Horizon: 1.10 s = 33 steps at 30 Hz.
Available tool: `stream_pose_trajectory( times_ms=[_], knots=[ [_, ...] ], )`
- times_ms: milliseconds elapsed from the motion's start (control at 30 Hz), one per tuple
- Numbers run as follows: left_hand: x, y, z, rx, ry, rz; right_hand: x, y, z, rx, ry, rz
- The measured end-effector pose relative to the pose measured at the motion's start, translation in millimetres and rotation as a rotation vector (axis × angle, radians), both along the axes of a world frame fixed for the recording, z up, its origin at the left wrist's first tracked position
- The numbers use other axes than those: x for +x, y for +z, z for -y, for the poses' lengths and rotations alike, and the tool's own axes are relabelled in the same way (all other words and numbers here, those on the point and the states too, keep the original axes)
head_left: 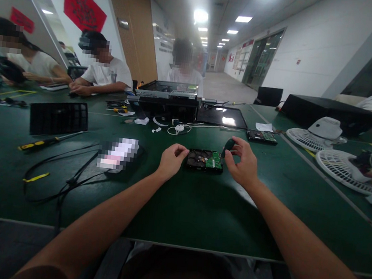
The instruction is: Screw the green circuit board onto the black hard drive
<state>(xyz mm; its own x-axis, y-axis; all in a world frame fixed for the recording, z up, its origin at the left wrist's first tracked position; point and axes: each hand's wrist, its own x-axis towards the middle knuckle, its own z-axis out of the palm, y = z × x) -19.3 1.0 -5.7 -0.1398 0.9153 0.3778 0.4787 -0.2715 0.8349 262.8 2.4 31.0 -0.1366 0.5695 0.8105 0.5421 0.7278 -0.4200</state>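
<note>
A hard drive [200, 160] lies flat on the green table, its green circuit board facing up on the right side. My left hand [172, 160] is closed, with thumb and fingertips together at the drive's upper left corner. My right hand [244, 163] grips a screwdriver [228, 146] by its dark handle, between thumb and fingers. The screwdriver is tilted, and its lower end reaches the right edge of the drive; the exact tip is too small to make out.
A second hard drive [262, 137] lies farther right, near white fan parts [344, 168]. To the left are a yellow-black screwdriver [37, 144], black cables [66, 184] and a dark panel [59, 118]. An opened metal case [165, 103] stands ahead; several people sit around the table.
</note>
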Motion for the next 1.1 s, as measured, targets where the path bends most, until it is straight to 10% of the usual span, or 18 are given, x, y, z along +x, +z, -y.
stream_pose_trajectory(
  times_ms=[1100],
  knots=[
    [2.9,3.6,5.3,-0.028,-0.007,-0.086,1.3,2.0,0.5,0.033,-0.072,0.011]
  ],
)
